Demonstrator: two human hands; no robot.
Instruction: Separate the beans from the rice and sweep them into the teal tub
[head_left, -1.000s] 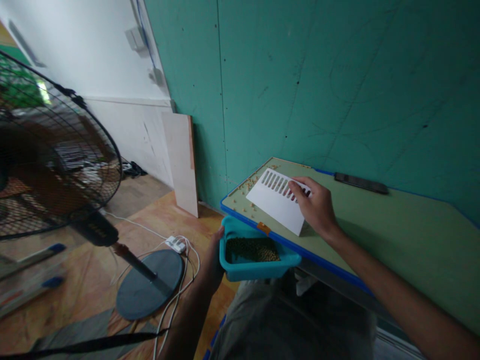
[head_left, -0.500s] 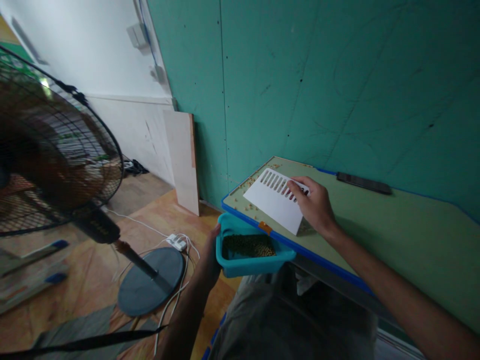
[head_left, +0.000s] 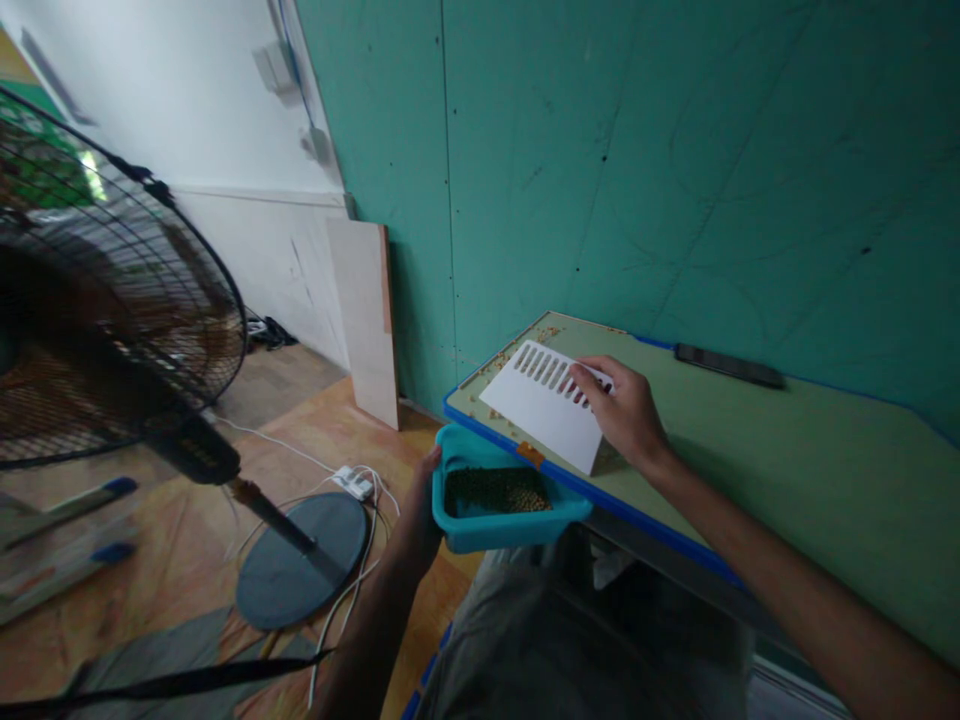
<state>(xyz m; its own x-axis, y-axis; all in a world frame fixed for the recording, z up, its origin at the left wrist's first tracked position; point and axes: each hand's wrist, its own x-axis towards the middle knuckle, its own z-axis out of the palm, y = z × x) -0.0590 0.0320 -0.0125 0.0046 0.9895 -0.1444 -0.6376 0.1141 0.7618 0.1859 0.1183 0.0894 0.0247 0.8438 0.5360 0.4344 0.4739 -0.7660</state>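
Note:
A turquoise plastic tub (head_left: 495,535) is gripped at its left end by my left hand (head_left: 420,505), just below the table's blue edge. Dark green grains and a patch of tan grains (head_left: 529,497) lie inside it. My right hand (head_left: 622,405) pinches a white slotted plastic sheet (head_left: 540,405) at its slotted side; the sheet leans over the tabletop. Scattered tan bits (head_left: 551,330) lie on the green tabletop (head_left: 787,470) around the sheet's left and far sides. What lies under the sheet is mostly hidden.
A dark phone-like slab (head_left: 727,366) lies along the table's back edge against the green wall (head_left: 600,150). At left stands a fan (head_left: 120,330) on a round base (head_left: 304,560). A white power strip (head_left: 352,483) with cords and a leaning board (head_left: 367,330) are on the floor side.
My right hand and the white slotted sheet have shifted slightly to the left across the tabletop. My left hand and the tub stay nearly where they were.

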